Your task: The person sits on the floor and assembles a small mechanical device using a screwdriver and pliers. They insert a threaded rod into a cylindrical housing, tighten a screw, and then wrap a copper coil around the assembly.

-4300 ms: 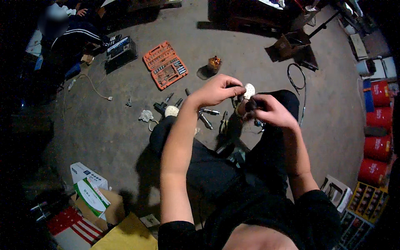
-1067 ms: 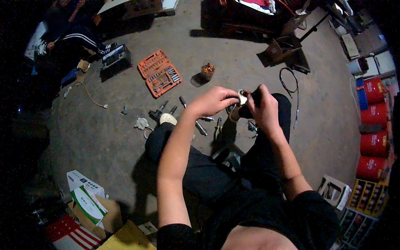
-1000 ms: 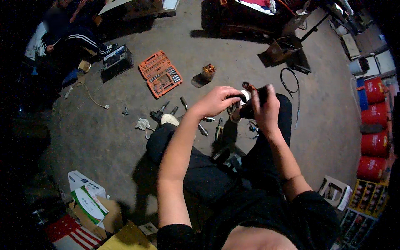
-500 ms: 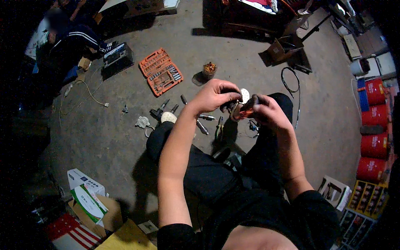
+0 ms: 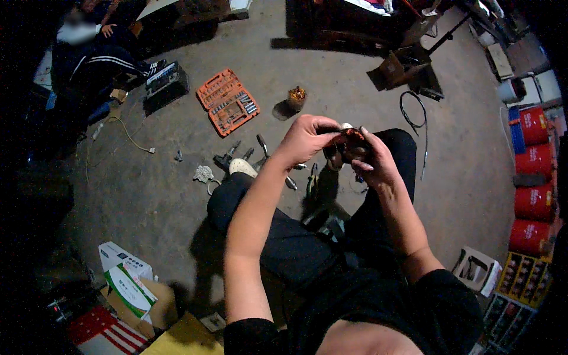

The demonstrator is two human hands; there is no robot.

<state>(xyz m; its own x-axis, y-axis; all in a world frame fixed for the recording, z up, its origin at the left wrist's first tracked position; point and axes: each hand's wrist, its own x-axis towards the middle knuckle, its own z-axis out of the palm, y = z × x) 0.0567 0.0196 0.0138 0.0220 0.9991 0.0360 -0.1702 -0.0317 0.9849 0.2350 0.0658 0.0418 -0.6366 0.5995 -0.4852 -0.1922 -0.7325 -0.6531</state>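
Note:
Between my knees I hold up a dark rounded part with copper-red strands, seemingly a wound coil piece, though its exact kind is unclear. My right hand grips its right side, thumb and fingers spread around it. The fingers of my left hand are pinched together at its upper left edge; their tips are partly hidden. Below, on the floor, lie green-handled pliers. Dark hand tools and a grey cast piece lie left of my pale perforated shoe.
An orange socket set case lies unfolded ahead, beside a cup of small orange-brown bits. A black battery-like box stands near a seated person. Looped black cable and red drums are at right; cartons lower left.
The copper-stranded part has been raised and turned, showing more of its dark side. My right hand has shifted its grip, its fingers now wider apart. My left hand stays nearly in place.

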